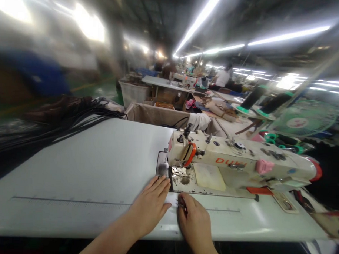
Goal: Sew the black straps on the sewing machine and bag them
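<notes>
My left hand lies flat on the pale sewing table, its fingers stretched toward the metal plate at the front left of the sewing machine. Just right of it, my right hand is closed, thumb and fingers curled together at the front edge of the machine bed. A small dark thing with a thin tip pokes out of its grip, too little of it visible to name. The presser foot sits a little beyond both hands. Whatever lies under my left palm is hidden.
Black cords hang over the table's left end. Behind the machine stands a cloth-lined bin with a white cloth on its rim. Thread cones and a green fan stand at right. A person is farther back.
</notes>
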Available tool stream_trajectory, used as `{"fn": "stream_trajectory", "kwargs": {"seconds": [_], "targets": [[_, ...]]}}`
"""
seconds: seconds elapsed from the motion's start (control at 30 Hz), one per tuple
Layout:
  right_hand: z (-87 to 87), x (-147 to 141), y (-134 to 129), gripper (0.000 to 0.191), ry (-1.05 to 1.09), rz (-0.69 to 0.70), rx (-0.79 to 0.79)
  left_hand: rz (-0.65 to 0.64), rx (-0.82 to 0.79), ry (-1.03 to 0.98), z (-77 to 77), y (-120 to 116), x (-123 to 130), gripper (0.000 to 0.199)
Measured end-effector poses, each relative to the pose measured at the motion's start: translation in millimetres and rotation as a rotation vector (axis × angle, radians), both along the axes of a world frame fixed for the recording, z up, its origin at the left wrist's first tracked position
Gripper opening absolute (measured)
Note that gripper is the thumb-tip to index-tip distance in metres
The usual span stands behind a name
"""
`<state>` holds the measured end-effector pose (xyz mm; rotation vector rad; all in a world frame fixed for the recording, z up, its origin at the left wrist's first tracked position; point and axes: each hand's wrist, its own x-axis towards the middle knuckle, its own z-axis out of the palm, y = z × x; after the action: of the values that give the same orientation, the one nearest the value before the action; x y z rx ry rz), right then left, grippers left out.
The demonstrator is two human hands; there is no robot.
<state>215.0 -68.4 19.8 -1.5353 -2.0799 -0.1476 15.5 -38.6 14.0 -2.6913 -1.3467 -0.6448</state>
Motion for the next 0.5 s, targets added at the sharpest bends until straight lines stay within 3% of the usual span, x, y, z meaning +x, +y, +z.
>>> {"fn": "stream_trajectory", "kwargs": {"seconds": [0.3, 0.5], "targets": [[-2.8, 0, -1, 0.035, 0.027, 0.005, -0.007, 0.001, -0.037, -0.015, -3.8, 17, -1, 0.051], [-2.1, 0, -3, 0.035, 0.014, 0.001, -0.02, -0.002, -0.126, -0.019, 3.6, 31, -6, 0.048]]}}
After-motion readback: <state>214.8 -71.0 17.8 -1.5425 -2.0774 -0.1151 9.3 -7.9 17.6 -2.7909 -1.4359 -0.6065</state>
